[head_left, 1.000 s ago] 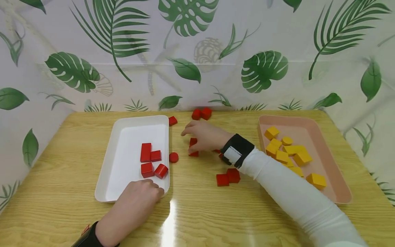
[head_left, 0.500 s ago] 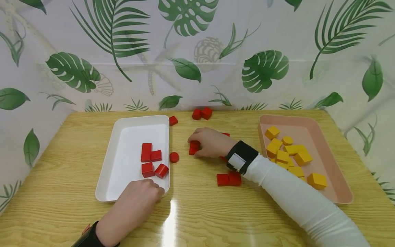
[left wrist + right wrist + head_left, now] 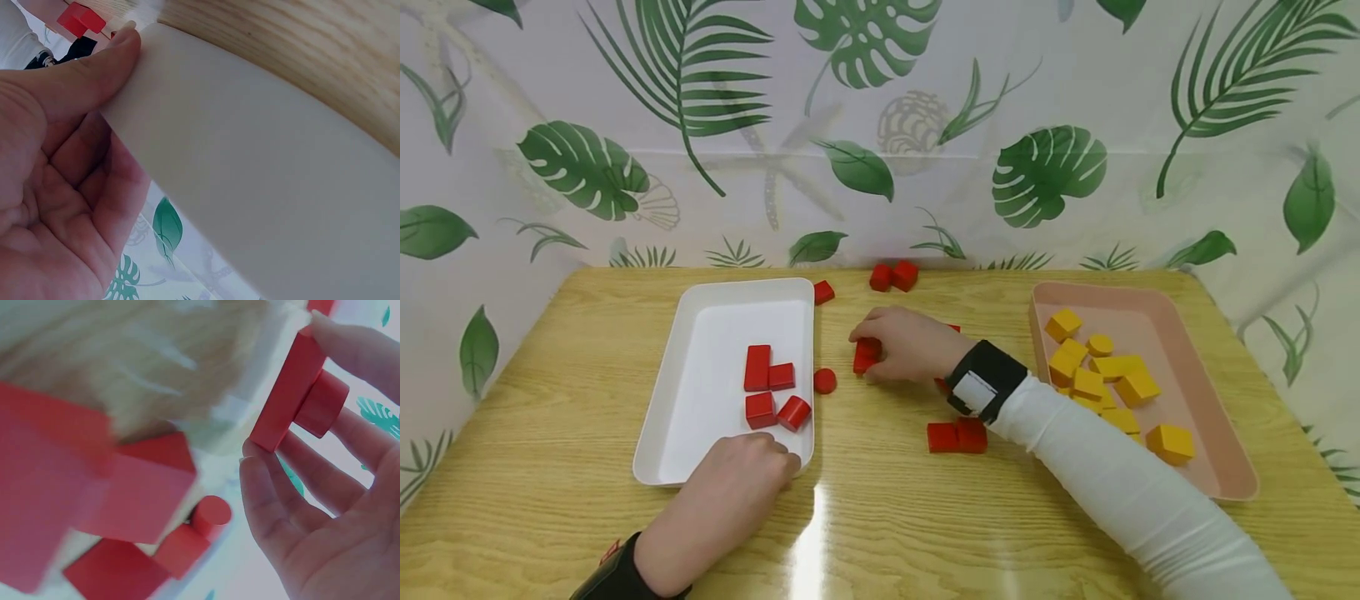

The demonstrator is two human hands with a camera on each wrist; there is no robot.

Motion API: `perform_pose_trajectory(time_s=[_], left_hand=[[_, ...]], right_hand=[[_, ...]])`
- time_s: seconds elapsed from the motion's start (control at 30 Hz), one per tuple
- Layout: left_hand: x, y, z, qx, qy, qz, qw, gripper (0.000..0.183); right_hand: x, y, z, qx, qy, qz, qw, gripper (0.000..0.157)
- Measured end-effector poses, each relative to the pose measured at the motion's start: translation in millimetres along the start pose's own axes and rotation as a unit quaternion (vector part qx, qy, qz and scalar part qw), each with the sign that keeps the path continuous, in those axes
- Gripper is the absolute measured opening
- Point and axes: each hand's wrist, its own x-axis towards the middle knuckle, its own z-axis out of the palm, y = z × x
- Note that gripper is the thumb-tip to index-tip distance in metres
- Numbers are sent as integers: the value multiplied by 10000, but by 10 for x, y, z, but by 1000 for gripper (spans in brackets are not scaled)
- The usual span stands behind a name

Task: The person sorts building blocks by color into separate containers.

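Observation:
My right hand (image 3: 913, 343) grips a long red block (image 3: 289, 394) between thumb and fingertips, over the middle of the table. A short red cylinder (image 3: 322, 404) sits against that block's palm-side face, seen in the right wrist view. With thumb and curled fingers, my left hand (image 3: 733, 479) pinches the near right wall of the white tray (image 3: 244, 156). Inside the tray lie a tall red block (image 3: 757, 367), two smaller red blocks and a red cylinder (image 3: 793, 413). A red disc (image 3: 825, 381) lies just outside its right wall.
A pink tray (image 3: 1217, 467) with several yellow blocks (image 3: 1138, 387) stands at the right. Two red blocks (image 3: 957, 436) lie nearer me, two more (image 3: 894, 276) by the back wall (image 3: 940, 192), and one (image 3: 823, 292) beside the white tray. Further red pieces are partly hidden beneath my right wrist.
My right hand has closed its fingers on the long red block, which has shifted slightly left since half a second ago. The left hand stays at the white tray.

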Motion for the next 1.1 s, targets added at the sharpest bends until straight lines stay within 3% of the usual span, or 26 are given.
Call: perform_pose_trajectory(time_s=[0.23,0.43,0.63,1.1], left_hand=[[-28,-42,-16,41,-58,10,10000,31],[-28,-53,-17,15,-166,1,9999,27],[-14,-51,-8,29,-202,50,9998,26],[5,-52,-6,-10,-259,25,9997,25]], right_hand=[[184,-322,-189,-208,311,-445,9983,48],[437,-636,-234,-237,268,-928,9950,48],[650,-781,-179,-275,46,-656,9975,46],[895,-728,36,-966,-180,-220,9949,39]])
